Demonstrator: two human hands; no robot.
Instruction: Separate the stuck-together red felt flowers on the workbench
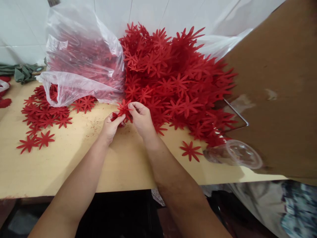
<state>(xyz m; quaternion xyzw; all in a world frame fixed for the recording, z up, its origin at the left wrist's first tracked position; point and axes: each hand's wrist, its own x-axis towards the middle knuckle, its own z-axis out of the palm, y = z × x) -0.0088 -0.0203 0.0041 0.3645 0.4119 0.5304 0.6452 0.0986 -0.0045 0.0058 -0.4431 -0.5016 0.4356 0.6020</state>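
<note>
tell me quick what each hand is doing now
left hand: closed on red flower cutouts
right hand: pinching the same red flower cutouts

text: none legible | labels: none | numbers: none | signs: none

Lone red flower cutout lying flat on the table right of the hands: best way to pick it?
Probably pinch one petal tip of the lone flower cutout from above. It lies flat on the table, apart from the pile, so the thin splayed petals offer the only edge.

bag [81, 56] left of flower pile [178, 79] | cup [235, 153] right | all on table [123, 165]
</note>
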